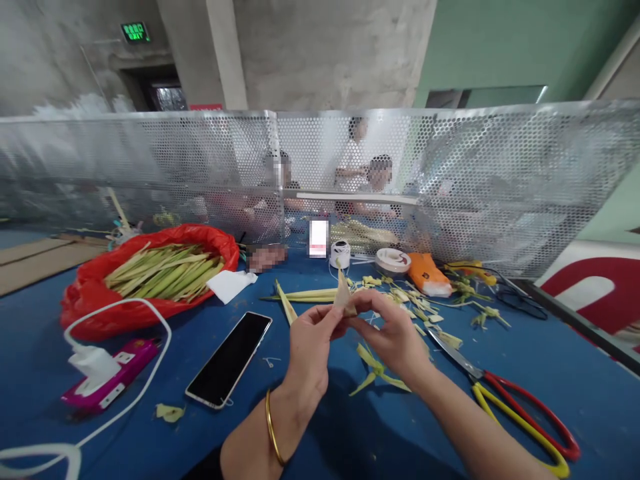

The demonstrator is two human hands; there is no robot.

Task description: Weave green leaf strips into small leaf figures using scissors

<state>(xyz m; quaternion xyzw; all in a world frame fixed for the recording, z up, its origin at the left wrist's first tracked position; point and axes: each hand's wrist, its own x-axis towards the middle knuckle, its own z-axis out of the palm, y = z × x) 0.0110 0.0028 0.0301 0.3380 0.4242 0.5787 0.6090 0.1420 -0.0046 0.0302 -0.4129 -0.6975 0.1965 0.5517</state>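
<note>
Above the middle of the blue table, my left hand [315, 333] pinches a pale, pointed leaf piece [343, 295] between thumb and fingers, tip upward. My right hand [387, 330] meets it from the other side, index finger and thumb closed at the leaf's lower edge; the exact grip there is partly hidden. Just below my right hand lies a star-shaped piece of folded green leaf [376, 369]. Long leaf strips [310, 295] rest behind my left hand. Scissors [475, 373] with red and yellow handles lie to the right of my right hand.
A red plastic bag [90, 293] full of leaf strips [167, 272] stands left, near a purple power strip [113, 377] and a phone [230, 360]. Behind are a thread spool [341, 255], tape roll [393, 260], orange packet [429, 273] and leaf scraps. People sit beyond a perforated metal screen [200, 153].
</note>
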